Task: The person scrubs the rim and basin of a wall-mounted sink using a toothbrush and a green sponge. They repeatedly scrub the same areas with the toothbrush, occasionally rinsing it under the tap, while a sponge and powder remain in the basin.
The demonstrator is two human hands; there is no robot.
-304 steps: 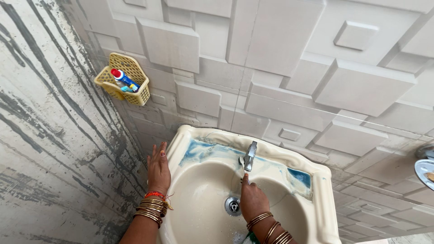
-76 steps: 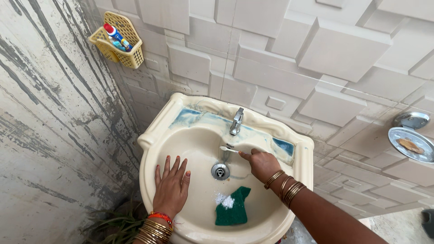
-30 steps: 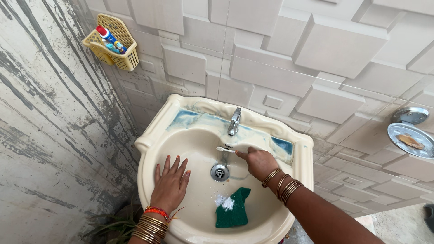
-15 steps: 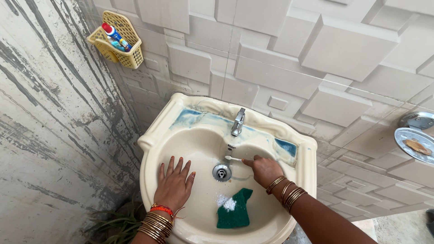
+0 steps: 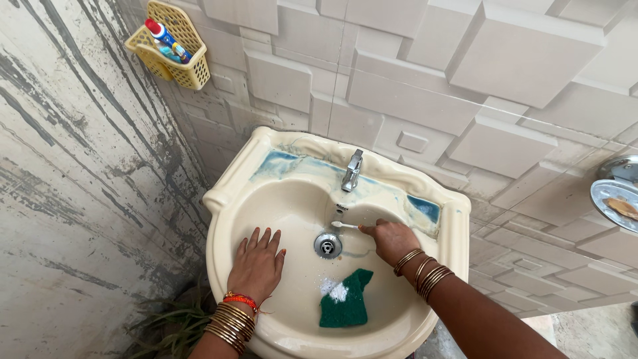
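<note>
single head view, looking steeply down from close above at cream washbasin [image 5: 229, 199], tiled corner wall [image 5: 425, 73] behind.

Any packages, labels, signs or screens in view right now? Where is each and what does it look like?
Tube: in the yellow wall basket, upper left; slanted, blue and white with a red cap.
Small dark mark: on the basin wall under the tap; too small to make out.
No signs or screens.

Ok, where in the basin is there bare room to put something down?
Bare patch: the basin floor behind the left hand, up to the rim. Crowded: the middle and right, with the drain, scrub pad and right hand holding the toothbrush.
</note>
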